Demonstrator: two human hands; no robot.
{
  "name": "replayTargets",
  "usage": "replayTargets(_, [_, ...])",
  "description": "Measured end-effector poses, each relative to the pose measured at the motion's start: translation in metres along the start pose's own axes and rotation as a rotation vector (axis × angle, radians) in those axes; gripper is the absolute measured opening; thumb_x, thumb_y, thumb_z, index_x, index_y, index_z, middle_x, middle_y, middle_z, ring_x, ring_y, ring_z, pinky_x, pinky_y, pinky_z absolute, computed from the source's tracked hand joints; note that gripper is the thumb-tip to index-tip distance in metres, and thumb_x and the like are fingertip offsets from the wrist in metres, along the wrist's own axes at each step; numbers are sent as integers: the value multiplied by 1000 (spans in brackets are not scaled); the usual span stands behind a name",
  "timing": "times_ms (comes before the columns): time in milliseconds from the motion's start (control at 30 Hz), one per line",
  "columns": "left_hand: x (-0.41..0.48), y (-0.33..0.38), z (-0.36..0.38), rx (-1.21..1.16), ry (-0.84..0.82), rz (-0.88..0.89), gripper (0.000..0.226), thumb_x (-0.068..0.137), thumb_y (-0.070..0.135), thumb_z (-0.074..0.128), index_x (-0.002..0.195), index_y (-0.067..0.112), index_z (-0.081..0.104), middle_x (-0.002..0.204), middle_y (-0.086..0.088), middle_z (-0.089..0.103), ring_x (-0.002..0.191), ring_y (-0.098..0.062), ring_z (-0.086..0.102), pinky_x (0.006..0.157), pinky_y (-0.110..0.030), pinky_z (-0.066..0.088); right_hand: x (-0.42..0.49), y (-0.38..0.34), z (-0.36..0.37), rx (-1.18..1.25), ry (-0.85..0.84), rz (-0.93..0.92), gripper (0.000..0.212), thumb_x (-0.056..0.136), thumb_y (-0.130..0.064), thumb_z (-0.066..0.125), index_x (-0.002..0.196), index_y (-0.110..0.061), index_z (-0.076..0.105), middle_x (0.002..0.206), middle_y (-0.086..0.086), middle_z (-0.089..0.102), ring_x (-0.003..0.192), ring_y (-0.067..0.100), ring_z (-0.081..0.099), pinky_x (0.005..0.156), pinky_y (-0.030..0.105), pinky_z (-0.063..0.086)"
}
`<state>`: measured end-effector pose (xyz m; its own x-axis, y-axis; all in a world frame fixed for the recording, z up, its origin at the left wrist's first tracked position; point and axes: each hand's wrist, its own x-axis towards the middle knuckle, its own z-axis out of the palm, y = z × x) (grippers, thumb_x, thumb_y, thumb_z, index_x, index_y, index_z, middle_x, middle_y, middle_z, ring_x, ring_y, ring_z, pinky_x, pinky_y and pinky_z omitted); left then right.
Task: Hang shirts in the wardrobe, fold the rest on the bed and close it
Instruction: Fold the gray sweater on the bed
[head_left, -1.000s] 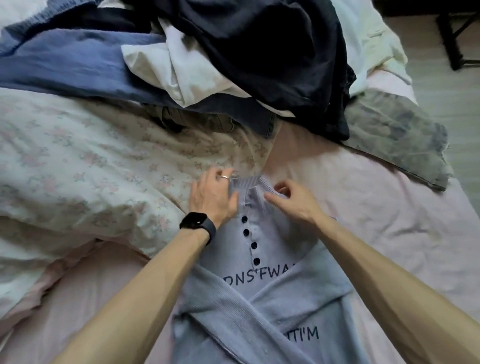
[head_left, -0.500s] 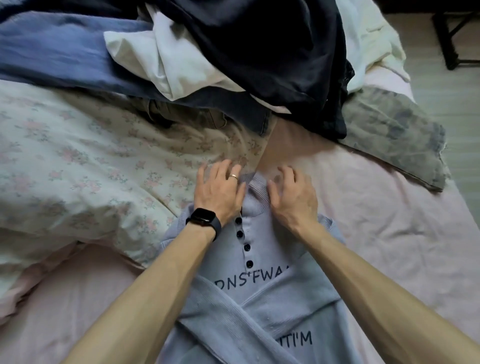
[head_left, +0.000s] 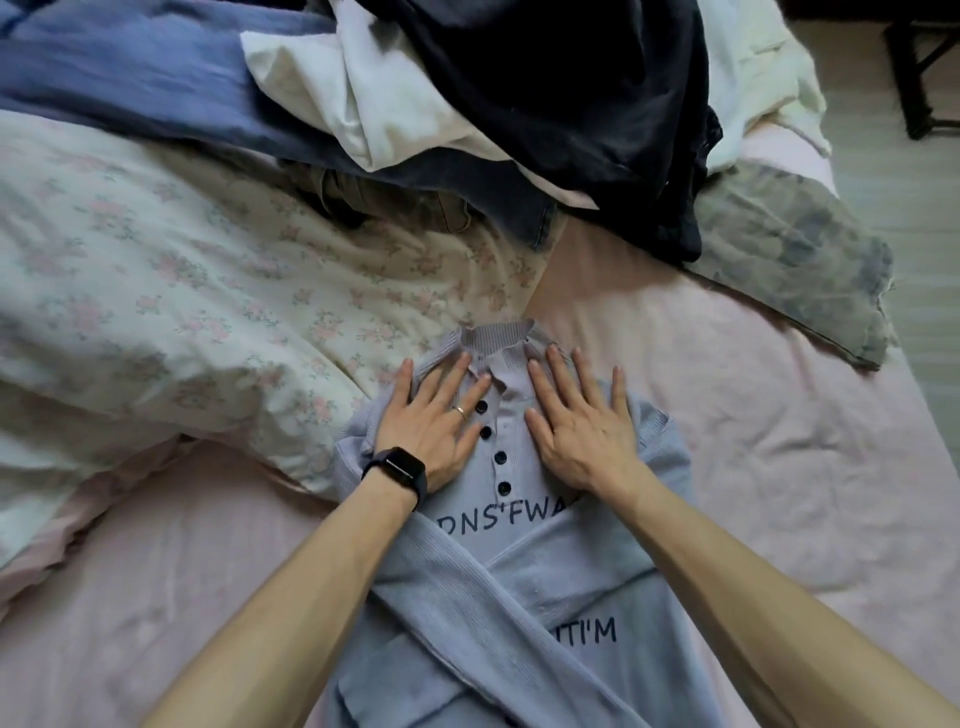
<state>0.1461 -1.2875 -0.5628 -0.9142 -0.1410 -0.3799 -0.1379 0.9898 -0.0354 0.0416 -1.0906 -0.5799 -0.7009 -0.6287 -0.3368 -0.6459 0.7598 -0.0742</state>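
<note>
1. A lavender ribbed shirt (head_left: 550, 587) is laid face up on the pink bed sheet (head_left: 753, 467), at 6 o'clock in the view. Its sleeves are crossed over the front and its collar (head_left: 496, 335) is pointed to 12 o'clock.
2. The left hand (head_left: 434, 421) is laid flat on the chest, at 9 o'clock of the dark buttons (head_left: 500, 457). Its fingers (head_left: 452, 376) are held straight and spread, and nothing is pinched.
3. The right hand (head_left: 582, 428) is pressed flat at 3 o'clock of the buttons, with its fingers likewise straight and spread.
4. A black watch (head_left: 397, 467) is worn on the left wrist and a ring (head_left: 460, 411) on one left finger.
5. A floral duvet (head_left: 182, 291) is bunched at 9 to 10 o'clock of the shirt, touching its shoulder.
6. A pile of clothes (head_left: 571, 104) is heaped at 12 o'clock, and a grey patterned garment (head_left: 795, 260) is spread at 2 o'clock.
</note>
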Motion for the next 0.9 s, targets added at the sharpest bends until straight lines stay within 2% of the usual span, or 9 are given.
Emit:
replayTargets(133, [-43, 31, -13, -84, 56, -38, 62, 103, 41, 23, 158, 35, -5, 166, -2, -10, 154, -21, -10, 115, -56, -21, -38, 4, -18, 64, 82, 24, 64, 102, -53, 24, 160, -28, 17, 169, 1, 9, 156, 22, 2, 121, 56, -6])
replayTargets(200, [-77, 62, -11, -177, 26, -40, 65, 101, 41, 30, 159, 30, 4, 167, -5, -5, 154, -21, -7, 115, -58, -19, -64, 12, -19, 196, 125, 151, 65, 101, -49, 38, 159, -23, 26, 167, 7, 19, 154, 27, 13, 121, 54, 6])
replayTargets(300, [-136, 133, -21, -301, -8, -70, 62, 86, 47, 57, 144, 24, 52, 155, -9, 41, 147, -24, 32, 116, -59, 18, -105, 37, -25, 412, 166, 371, 68, 98, -37, 56, 155, -7, 33, 159, 19, 33, 146, 37, 31, 120, 50, 24])
replayTargets(367, [-159, 183, -25, -383, -14, -109, 60, 75, 53, 69, 126, 22, 68, 140, -8, 58, 136, -25, 49, 110, -56, 36, -116, 55, -28, 587, 99, 461, 71, 98, -35, 58, 155, -4, 29, 157, 20, 35, 143, 38, 34, 118, 46, 26])
replayTargets(433, [-173, 236, -28, -472, -88, -201, 60, 77, 57, 67, 123, 19, 68, 139, -9, 59, 135, -28, 50, 111, -55, 39, -123, 70, -28, 692, -2, 478, 71, 98, -36, 58, 155, -6, 27, 153, 17, 41, 139, 35, 40, 116, 43, 30])
replayTargets(500, [-175, 279, -28, -560, -235, -287, 64, 86, 63, 54, 129, 16, 60, 139, -10, 53, 135, -31, 43, 112, -55, 32, -119, 81, -28, 756, -33, 475, 64, 96, -38, 60, 149, -9, 38, 139, 14, 54, 128, 32, 50, 109, 40, 38])
replayTargets(633, [-156, 346, -18, -493, -536, -372, 85, 86, 80, 34, 133, 12, 52, 128, -11, 48, 122, -31, 37, 102, -55, 21, -90, 102, -28, 833, -87, 486, 28, 91, -42, 66, 110, -21, 62, 102, 0, 67, 108, 24, 63, 83, 25, 41])
replayTargets(767, [-149, 360, -5, -384, -497, -410, 50, 100, 46, 42, 134, 11, 52, 127, -11, 48, 120, -32, 40, 106, -61, 21, -75, 110, -22, 916, -160, 487, 22, 83, -39, 73, 92, -20, 65, 100, 7, 73, 100, 28, 69, 90, 46, 55])
replayTargets(900, [-164, 350, -15, -341, -490, -351, 43, 92, 24, 50, 133, 11, 52, 125, -11, 57, 118, -33, 46, 105, -53, 26, -83, 108, -31, 856, -102, 426, 17, 83, -37, 69, 86, -22, 60, 99, 8, 72, 100, 30, 67, 89, 43, 53])
